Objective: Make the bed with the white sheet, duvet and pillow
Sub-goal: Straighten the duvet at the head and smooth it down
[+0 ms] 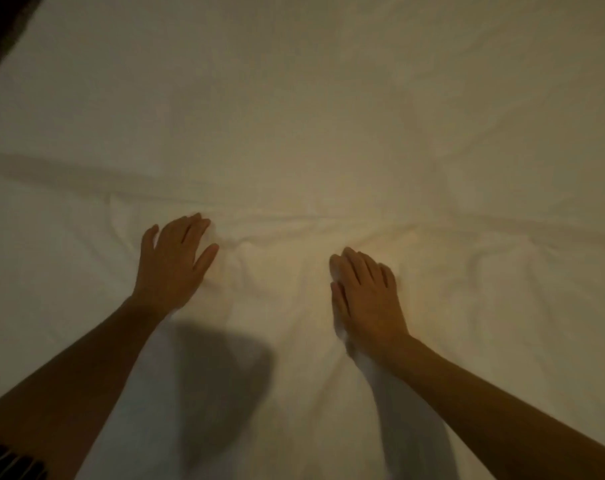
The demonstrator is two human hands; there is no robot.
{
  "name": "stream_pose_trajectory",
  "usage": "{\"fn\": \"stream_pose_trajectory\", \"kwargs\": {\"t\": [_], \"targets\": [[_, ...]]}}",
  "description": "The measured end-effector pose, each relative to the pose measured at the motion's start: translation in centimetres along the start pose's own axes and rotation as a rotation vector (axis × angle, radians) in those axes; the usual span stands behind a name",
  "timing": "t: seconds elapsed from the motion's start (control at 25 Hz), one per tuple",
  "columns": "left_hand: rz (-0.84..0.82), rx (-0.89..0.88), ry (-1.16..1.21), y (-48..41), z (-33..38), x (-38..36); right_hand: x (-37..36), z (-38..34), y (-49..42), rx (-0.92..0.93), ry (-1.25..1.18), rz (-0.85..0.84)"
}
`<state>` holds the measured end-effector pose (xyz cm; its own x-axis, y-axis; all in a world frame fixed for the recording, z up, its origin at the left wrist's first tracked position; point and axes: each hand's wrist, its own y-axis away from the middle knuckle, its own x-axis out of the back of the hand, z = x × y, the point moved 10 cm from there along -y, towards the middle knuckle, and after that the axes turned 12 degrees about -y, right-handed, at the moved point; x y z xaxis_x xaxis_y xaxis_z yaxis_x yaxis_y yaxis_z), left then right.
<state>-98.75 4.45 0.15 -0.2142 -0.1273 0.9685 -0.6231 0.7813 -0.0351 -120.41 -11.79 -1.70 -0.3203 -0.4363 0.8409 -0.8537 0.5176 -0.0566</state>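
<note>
Both flat, open-fingered, the left hand [173, 261] and right hand [367, 292] press the white sheet [329, 116]; its wrinkle ridge [277, 237] runs crosswise between them, nearer the left.

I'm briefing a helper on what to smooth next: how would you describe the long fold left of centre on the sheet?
The white sheet fills nearly the whole view. Beyond the left hand, which lies flat on it, a long fold runs from the left edge toward the middle. Unlike the short tangled wrinkles toward the right hand, it is one straight, shadowed ridge.

open sheet [329, 98] beyond, low wrinkles [277, 237] between
</note>
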Motion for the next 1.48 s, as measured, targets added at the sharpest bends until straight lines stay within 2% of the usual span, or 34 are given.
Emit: {"fn": "stream_pose_trajectory", "kwargs": {"t": [0.16,0.36,0.44,0.52,0.6,0.76,0.84,0.96,1.04,1.08,1.16,1.24,1.32,1.44,1.48], "targets": [[0.115,-0.018,0.014,0.5,-6.9,-2.1,-4.7,-7.0,-3.6,0.022,0.015,-0.013],[0.242,-0.241,0.027,-0.2,-11.2,-3.7,-10.2,-13.9,-8.9,0.066,0.106,-0.023],[0.247,-0.226,0.111,-0.9,-12.1,-4.3,-10.5,-14.8,-9.8,0.084,0.153,0.04],[0.258,-0.186,0.093,-1.2,-12.1,-4.7,-10.7,-15.3,-10.0,0.137,0.226,0.106],[0.264,-0.164,0.055,-1.1,-11.9,-5.3,-11.5,-15.3,-10.0,0.167,0.231,0.105],[0.353,-0.208,0.128,-0.9,-12.2,-4.3,-10.2,-15.6,-9.8,0.184,0.131,0.196],[0.388,-0.213,0.19,-1.3,-12.2,-2.9,-9.1,-15.5,-9.8,0.139,-0.009,0.231],[0.422,-0.253,0.331,-3.3,-12.0,-0.9,-7.6,-15.0,-11.4,0.037,-0.275,0.19],[0.436,-0.302,0.366,-6.3,-12.1,0.3,-5.5,-14.4,-13.6,0.036,-0.334,0.24],[0.436,-0.306,0.376,-8.4,-12.3,0.3,-5.0,-13.8,-15.3,0.038,-0.333,0.264],[0.373,-0.379,0.303,-11.1,-11.2,-0.7,-6.0,-12.9,-18.1,0.067,-0.184,0.207],[0.29,-0.364,0.085,-10.4,-11.1,-4.0,-8.8,-12.3,-17.8,0.128,0.007,0.147],[0.213,-0.29,0.008,-9.3,-14.5,-6.0,-10.1,-11.6,-17.1,0.096,0.057,0.092],[0.184,-0.191,-0.014,-7.0,-23.2,-6.7,-9.2,-13.4,-16.6,-0.003,0.128,0.187],[0.169,-0.124,-0.033,-6.7,-26.4,-6.7,-9.1,-15.3,-16.9,0.019,0.144,0.216]]}}
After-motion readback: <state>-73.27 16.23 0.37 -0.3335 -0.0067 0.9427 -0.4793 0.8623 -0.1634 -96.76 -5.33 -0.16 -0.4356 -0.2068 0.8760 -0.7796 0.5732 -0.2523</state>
